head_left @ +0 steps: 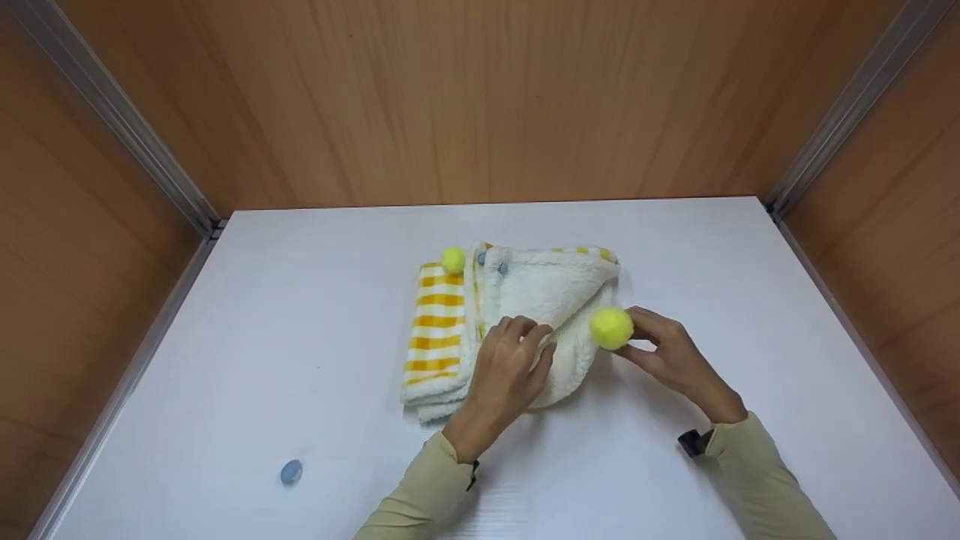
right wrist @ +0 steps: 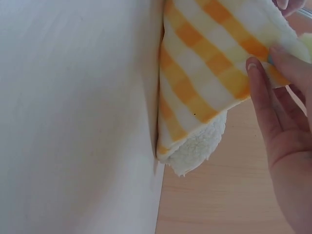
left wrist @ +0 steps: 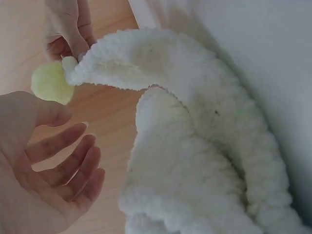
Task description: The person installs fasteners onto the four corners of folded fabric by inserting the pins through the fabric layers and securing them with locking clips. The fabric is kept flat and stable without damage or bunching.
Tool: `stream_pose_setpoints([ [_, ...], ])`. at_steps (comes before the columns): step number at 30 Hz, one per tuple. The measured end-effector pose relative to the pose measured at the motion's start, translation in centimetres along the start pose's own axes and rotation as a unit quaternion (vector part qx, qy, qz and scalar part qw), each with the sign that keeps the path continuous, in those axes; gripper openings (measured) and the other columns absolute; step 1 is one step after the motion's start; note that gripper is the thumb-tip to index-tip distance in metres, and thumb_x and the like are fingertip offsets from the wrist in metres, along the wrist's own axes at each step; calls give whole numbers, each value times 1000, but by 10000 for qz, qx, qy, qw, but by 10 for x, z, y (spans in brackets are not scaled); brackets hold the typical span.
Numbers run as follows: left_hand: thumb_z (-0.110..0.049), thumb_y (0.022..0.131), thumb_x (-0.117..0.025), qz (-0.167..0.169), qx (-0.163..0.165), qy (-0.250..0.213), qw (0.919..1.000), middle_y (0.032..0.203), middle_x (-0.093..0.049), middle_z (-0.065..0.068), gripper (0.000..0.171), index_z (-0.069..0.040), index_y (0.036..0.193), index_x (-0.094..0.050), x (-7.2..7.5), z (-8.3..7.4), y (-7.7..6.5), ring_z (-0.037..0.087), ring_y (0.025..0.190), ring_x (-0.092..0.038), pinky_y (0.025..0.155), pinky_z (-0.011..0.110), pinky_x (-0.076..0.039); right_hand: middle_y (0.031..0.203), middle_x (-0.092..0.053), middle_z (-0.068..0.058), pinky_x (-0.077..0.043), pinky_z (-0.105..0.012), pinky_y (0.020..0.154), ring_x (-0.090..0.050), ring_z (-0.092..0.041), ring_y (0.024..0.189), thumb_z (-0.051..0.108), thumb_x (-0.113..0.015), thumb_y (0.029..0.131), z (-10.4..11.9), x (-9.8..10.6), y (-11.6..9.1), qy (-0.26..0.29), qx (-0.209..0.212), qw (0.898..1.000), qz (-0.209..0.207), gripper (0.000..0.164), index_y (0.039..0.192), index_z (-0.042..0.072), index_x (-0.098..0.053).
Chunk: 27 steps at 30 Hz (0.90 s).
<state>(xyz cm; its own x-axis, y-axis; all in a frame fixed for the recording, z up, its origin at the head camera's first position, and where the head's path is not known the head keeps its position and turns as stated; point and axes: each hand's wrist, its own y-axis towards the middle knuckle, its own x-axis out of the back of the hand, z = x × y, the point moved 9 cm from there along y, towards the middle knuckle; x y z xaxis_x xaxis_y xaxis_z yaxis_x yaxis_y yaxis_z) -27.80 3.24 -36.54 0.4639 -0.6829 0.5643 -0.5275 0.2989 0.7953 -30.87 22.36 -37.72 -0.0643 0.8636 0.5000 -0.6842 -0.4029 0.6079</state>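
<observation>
A folded blanket (head_left: 435,322) lies on the table, yellow-and-white checked on one side and white fleece on the other. My right hand (head_left: 679,364) pinches a corner between thumb and fingers; a yellow pom-pom (head_left: 611,328) hangs there. The checked face (right wrist: 204,53) of that lifted flap slopes down from the fingers in the right wrist view. Over the fleece in the head view is my left hand (head_left: 506,367), fingers loosely bent. Its palm (left wrist: 44,165) shows bare in the left wrist view, beside the raised fleece (left wrist: 161,58). Another pom-pom (head_left: 453,260) sits at the blanket's back left.
Two small blue round pieces (head_left: 502,268) are on the fleece near its back edge. A separate blue disc (head_left: 291,472) lies on the white table (head_left: 247,337) at front left. Wood-grain panels (head_left: 480,105) enclose the table's back and sides.
</observation>
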Motion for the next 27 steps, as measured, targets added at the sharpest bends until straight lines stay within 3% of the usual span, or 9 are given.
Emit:
stream_pose_setpoints([
  [6, -9, 87, -82, 110, 387, 212, 9990, 94, -64, 10, 18, -6, 101, -72, 19, 22, -8, 27, 84, -60, 72, 40, -51, 107, -69, -6, -55, -18, 86, -63, -4, 107, -21, -81, 72, -20, 0, -7, -24, -27, 9999, 169, 48, 114, 0, -69],
  [12, -7, 88, -80, 19, 807, 343, 9961, 96, -66, 12, 19, -3, 104, -71, 44, 52, -21, 29, 86, -62, 74, 43, -52, 107, -68, -7, -53, -16, 87, -62, -4, 106, -20, -80, 75, -24, 0, -8, -67, -46, 9995, 299, 46, 113, 1, -68],
  [17, -9, 90, -79, 118, 1162, 504, 9919, 97, -65, 13, 20, -2, 106, -71, 65, 78, -31, 31, 86, -62, 75, 45, -52, 105, -68, -9, -52, -14, 85, -61, -3, 104, -25, -78, 72, -10, -1, -4, -74, 88, 9994, 333, 47, 111, -2, -66],
  [21, -9, 89, -81, 96, 1438, 626, 9876, 97, -65, 15, 22, 0, 106, -72, 83, 95, -41, 31, 83, -62, 72, 45, -51, 108, -68, -10, -52, -15, 87, -60, -2, 105, -28, -73, 75, 8, 0, 2, 140, 62, 9988, 461, 45, 113, -4, -66],
  [27, -7, 87, -81, 194, 1906, 884, 9775, 97, -65, 19, 24, 3, 107, -72, 105, 120, -57, 34, 84, -62, 73, 48, -51, 108, -67, -20, -53, -18, 90, -65, -12, 107, -28, -72, 76, 10, 0, 2, 425, 49, 9978, 510, 40, 109, -7, -65],
])
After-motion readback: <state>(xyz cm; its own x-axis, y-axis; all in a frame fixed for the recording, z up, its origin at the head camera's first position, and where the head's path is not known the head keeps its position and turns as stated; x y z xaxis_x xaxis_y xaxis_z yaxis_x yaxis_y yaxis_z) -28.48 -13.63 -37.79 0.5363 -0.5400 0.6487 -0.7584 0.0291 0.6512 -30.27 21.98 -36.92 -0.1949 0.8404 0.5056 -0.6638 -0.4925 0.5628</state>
